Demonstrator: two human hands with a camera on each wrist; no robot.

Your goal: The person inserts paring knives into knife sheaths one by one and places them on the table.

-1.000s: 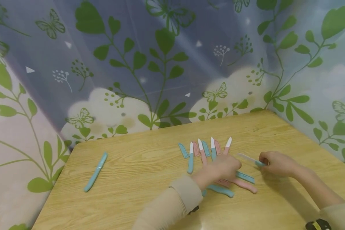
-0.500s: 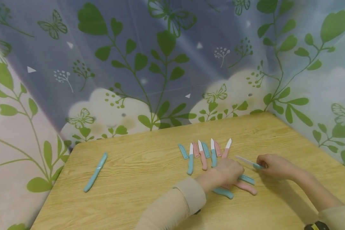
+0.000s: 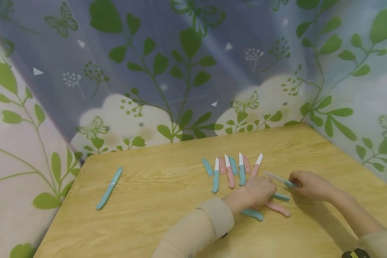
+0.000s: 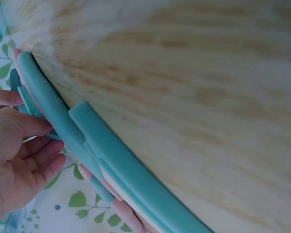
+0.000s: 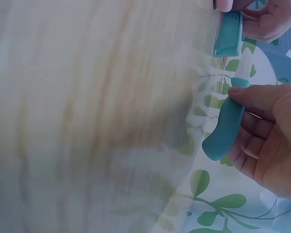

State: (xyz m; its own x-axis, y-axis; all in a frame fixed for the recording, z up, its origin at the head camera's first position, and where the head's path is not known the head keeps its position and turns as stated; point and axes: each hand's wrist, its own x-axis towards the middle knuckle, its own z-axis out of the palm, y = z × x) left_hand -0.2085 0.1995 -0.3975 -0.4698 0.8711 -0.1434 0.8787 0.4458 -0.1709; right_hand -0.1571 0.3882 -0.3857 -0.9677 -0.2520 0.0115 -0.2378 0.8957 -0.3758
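My right hand [image 3: 311,184] pinches a small knife with a blue handle [image 5: 225,128] and a white blade [image 3: 275,176], which points left towards my left hand. Between its fingers my left hand [image 3: 261,190] holds a blue blade sheath [image 5: 228,36], its end facing the knife tip. Knife and sheath are apart. Under and beside the left hand lie a blue handle [image 3: 253,214] and a pink handle [image 3: 278,209], their upper parts hidden by the hand. In the left wrist view, a long blue handle [image 4: 51,97] lies right beside the left fingers.
Behind my left hand, bare knives stand in a row: a blue one [image 3: 215,182], a pink one [image 3: 230,179] and others. Blue and pink sheaths [image 3: 208,167] lie between them. A blue sheathed knife [image 3: 109,188] lies alone at the left of the wooden table [image 3: 167,222].
My left hand has shifted slightly right, and the blue sheath in it has turned more edge-on. The right hand keeps the knife in nearly the same place.
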